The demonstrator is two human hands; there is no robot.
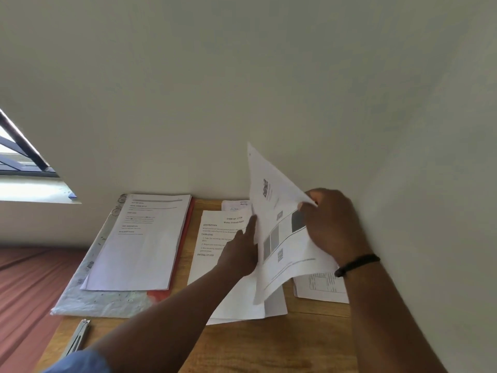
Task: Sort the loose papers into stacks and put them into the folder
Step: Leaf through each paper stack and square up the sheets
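My right hand (pixel 332 224) pinched the upper right edge of a printed sheet (pixel 285 238), thumb and fingers curled over the paper, and the sheet stood lifted and tilted, its far corner up against the pale wall (pixel 269 76). It carried grey blocks and small code squares. A dark band (pixel 357 264) sat round that wrist. My left hand (pixel 240 254) lay on the middle stack (pixel 215 254), forefinger stretched out straight toward the lifted sheet's left edge; how the other fingers lay I could not tell, since the back of the hand hid them. The top page of that stack bore bold headings, among them "TASK GOAL" and "INITIAL STATE". Another small pile (pixel 322 288) lay to the right, partly under my right wrist and the raised sheet. To the left, a further stack of papers (pixel 139 243) rested on the open folder (pixel 107 300), whose red cover showed along its right side. All of it sat on the wooden table (pixel 242 345), pushed against the wall. A metal tool (pixel 78 337) lay near the table's left edge, and a window (pixel 18 154) showed at far left.
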